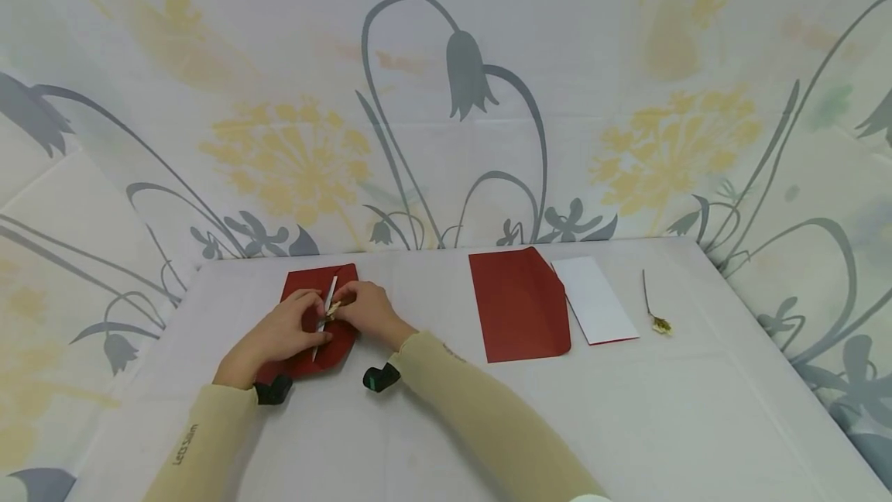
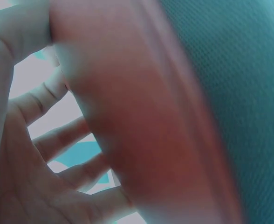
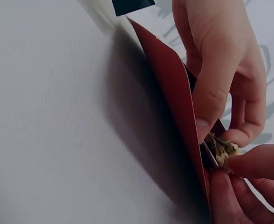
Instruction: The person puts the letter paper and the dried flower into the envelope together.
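A red envelope (image 1: pixel 303 285) is tilted up off the white table at the left, and the edge of a white card (image 1: pixel 332 287) shows in its opening. My left hand (image 1: pixel 282 331) holds the envelope, thumb on the near side and fingers on the far side; in the left wrist view the red paper (image 2: pixel 118 93) hides the fingertips. At the opening, my right hand (image 1: pixel 372 314) pinches a small dried flower (image 3: pixel 225 151) between thumb and fingers. The flower's stem is hidden. In the right wrist view, the left thumb and fingers lie close to the flower.
Right of the hands lies a second red envelope (image 1: pixel 519 304), flap side to the right. Beside it is a white card (image 1: pixel 595 300) with a red edge, partly against the envelope. Another dried flower (image 1: pixel 658 324) on a thin stem lies farther right. A patterned cloth (image 1: pixel 432 138) hangs behind.
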Action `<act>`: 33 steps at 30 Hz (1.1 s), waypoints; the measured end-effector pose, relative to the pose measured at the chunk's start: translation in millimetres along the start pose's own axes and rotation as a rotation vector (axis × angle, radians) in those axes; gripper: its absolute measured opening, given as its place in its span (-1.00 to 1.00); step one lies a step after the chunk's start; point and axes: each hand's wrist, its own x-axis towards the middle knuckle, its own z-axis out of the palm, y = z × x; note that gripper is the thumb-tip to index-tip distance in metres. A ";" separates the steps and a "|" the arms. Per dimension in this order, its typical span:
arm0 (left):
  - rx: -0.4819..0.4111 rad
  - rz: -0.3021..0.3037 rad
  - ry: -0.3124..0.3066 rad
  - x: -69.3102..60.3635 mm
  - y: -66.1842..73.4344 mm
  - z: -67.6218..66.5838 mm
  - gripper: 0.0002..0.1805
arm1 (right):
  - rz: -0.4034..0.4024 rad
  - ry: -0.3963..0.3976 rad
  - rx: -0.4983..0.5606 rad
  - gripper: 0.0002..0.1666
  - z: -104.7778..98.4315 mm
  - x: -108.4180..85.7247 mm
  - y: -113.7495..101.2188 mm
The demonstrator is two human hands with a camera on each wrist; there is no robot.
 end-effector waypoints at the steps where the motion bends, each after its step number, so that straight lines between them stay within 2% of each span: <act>1: 0.000 -0.001 0.000 -0.4 0.1 -0.3 -0.65 | 0.008 0.003 0.011 -0.82 1.4 -0.4 -0.6; 7: 0.002 -0.003 0.006 -1.4 -0.5 -0.4 -0.65 | 0.092 0.054 0.121 -0.78 10.1 -2.1 -1.8; 12: 0.001 0.006 0.017 -1.2 -0.8 0.0 -0.66 | 0.152 0.139 0.232 -0.78 16.6 -2.5 -5.5; 18: 0.003 0.011 0.014 -0.8 -1.4 0.1 -0.67 | 0.194 0.236 0.276 -0.78 23.2 -4.2 -9.9; 21: -0.003 0.017 0.012 -0.3 -1.5 0.0 -0.67 | 0.183 0.256 0.290 -0.80 23.9 -5.8 -9.3; 28: -0.023 0.040 0.007 -0.7 -3.0 -3.5 -0.68 | 0.093 0.244 0.291 -0.84 27.2 -6.0 -0.7; 33: -0.059 0.064 0.011 -0.6 -5.7 -5.4 -0.68 | 0.085 0.232 0.248 -0.86 29.3 -6.0 3.0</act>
